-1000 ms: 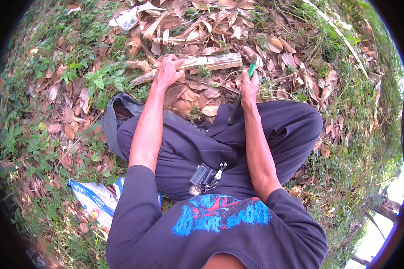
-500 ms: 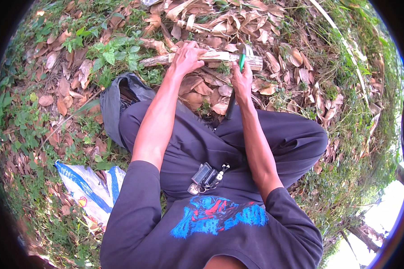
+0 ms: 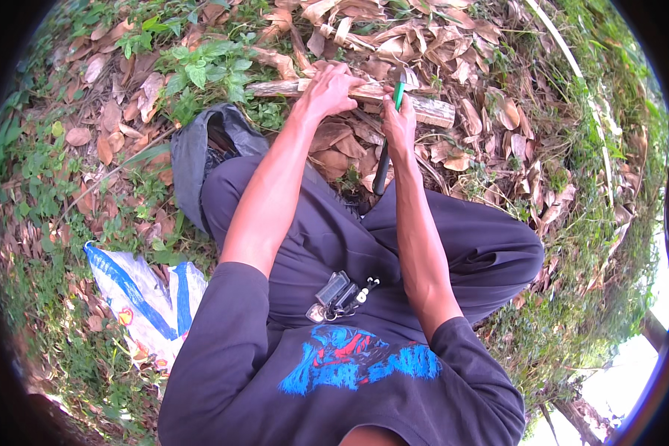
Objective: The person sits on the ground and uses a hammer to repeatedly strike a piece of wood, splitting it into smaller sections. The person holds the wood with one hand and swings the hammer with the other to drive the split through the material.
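green-and-black-handled metal hammer (image 3: 399,94) sits upright in the picture over the pale, rough-edged wood (image 3: 433,111), its silvery head near the far edge; whether they touch, i cannot tell. the person's right hand (image 3: 399,125) has its fingers wrapped round the handle, well up toward the head, a short grip that probably favours control over swing, while the black butt end hangs toward the lap. the left hand (image 3: 330,91) lies over the wood with fingers bent, likely to steady it on uneven ground; whether they clench or merely press is hidden from above. the wood lies crosswise on curled, dry brown leaves (image 3: 334,141), beyond the folded legs in dark trousers (image 3: 468,223), perhaps because both arms reach there comfortably. a white plastic sheet with blue stripes (image 3: 130,279) spreads at the person's left, apart from the work, seemingly set aside.
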The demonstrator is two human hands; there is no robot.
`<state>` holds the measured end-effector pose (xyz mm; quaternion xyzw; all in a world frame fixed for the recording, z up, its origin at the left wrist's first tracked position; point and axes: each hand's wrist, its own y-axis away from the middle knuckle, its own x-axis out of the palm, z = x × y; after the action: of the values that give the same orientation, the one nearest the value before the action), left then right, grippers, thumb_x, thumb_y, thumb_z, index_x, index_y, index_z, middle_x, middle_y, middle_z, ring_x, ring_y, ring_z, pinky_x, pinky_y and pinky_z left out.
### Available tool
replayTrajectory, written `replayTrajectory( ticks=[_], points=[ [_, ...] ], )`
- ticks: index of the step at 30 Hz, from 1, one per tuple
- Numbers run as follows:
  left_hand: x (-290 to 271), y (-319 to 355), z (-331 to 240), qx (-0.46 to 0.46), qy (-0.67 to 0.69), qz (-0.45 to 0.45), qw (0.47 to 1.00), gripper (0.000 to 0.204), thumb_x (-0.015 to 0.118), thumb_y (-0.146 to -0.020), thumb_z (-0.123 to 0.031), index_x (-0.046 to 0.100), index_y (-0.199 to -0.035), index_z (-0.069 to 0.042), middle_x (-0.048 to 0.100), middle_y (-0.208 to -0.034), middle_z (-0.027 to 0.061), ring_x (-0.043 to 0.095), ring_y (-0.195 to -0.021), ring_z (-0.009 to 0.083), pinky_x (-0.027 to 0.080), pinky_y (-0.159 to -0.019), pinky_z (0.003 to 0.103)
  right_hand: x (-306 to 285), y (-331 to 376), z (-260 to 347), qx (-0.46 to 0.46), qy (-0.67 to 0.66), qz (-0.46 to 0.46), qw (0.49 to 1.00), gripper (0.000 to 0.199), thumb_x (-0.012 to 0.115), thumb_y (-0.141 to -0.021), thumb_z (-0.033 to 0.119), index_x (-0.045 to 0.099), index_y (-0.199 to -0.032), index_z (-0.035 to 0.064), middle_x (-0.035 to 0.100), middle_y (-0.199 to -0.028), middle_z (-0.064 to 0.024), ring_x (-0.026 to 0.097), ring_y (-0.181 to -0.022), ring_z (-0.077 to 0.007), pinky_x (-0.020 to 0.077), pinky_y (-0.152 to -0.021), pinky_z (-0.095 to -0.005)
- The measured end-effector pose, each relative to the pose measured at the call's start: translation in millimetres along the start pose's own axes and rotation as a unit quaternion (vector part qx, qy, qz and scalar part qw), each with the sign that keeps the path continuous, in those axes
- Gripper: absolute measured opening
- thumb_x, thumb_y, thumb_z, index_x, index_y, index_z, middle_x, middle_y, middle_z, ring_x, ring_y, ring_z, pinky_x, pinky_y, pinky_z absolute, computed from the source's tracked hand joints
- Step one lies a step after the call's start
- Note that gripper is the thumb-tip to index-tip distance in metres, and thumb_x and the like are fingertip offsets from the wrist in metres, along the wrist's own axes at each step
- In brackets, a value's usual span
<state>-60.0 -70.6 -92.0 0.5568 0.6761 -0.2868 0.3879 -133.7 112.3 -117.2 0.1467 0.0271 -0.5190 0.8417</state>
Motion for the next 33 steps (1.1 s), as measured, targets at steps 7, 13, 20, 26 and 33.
replayTrajectory(
  ticks=[7, 13, 20, 26, 33],
  points=[
    [-5, -4, -19, -0.037, 0.135, 0.012, 0.99, 0.044, 0.078, -0.077, -0.041, 0.071, -0.115, -0.02, 0.064, -0.118, 0.0133, 0.057, -0.12, 0.0341, 0.043, -0.103, 0.048, -2, -4, -5, 0.003, 0.009, -0.005, 1.0, 0.026, 0.06, -0.102, 0.022, 0.064, -0.124, 0.0097, 0.053, -0.077, 0.0012, 0.047, -0.061, -0.0072, 0.0373, -0.053, -0.0242],
    [6, -4, -12, 0.012, 0.128, -0.005, 0.992, 0.035, 0.079, -0.081, -0.046, 0.072, -0.103, -0.019, 0.065, -0.117, 0.0103, 0.058, -0.12, 0.0319, 0.04, -0.103, 0.049, 7, 1, 1, 0.023, -0.038, -0.021, 0.999, 0.022, 0.063, -0.097, 0.015, 0.064, -0.116, 0.0038, 0.067, -0.097, -0.0112, 0.064, -0.088, -0.022, 0.051, -0.08, -0.0357],
    [12, -5, -23, 0.018, 0.138, -0.058, 0.989, 0.025, 0.081, -0.081, -0.032, 0.074, -0.097, -0.015, 0.065, -0.115, 0.0092, 0.06, -0.117, 0.0311, 0.044, -0.101, 0.046, 9, 3, 8, 0.022, -0.062, -0.024, 0.998, 0.023, 0.064, -0.097, 0.014, 0.063, -0.116, 0.0013, 0.066, -0.098, -0.0113, 0.063, -0.088, -0.0217, 0.0507, -0.081, -0.0362],
    [18, -5, -30, 0.018, 0.175, -0.087, 0.981, 0.017, 0.082, -0.082, -0.026, 0.076, -0.09, -0.012, 0.066, -0.111, 0.0077, 0.064, -0.11, 0.0287, 0.049, -0.095, 0.043, 3, 20, 9, -0.029, 0.053, -0.098, 0.993, 0.036, 0.071, -0.095, 0.021, 0.063, -0.122, -0.0016, 0.056, -0.121, -0.0177, 0.058, -0.105, -0.0249, 0.0461, -0.092, -0.0382],
    [21, -7, -25, 0.042, 0.147, -0.101, 0.983, 0.018, 0.081, -0.082, -0.028, 0.076, -0.093, -0.016, 0.067, -0.107, 0.0038, 0.064, -0.107, 0.027, 0.047, -0.091, 0.042, 5, 23, 18, 0.022, -0.039, -0.05, 0.998, 0.017, 0.068, -0.098, 0.017, 0.065, -0.101, 0.001, 0.061, -0.08, -0.0007, 0.05, -0.073, -0.009, 0.0421, -0.066, -0.0278]
  ],
)
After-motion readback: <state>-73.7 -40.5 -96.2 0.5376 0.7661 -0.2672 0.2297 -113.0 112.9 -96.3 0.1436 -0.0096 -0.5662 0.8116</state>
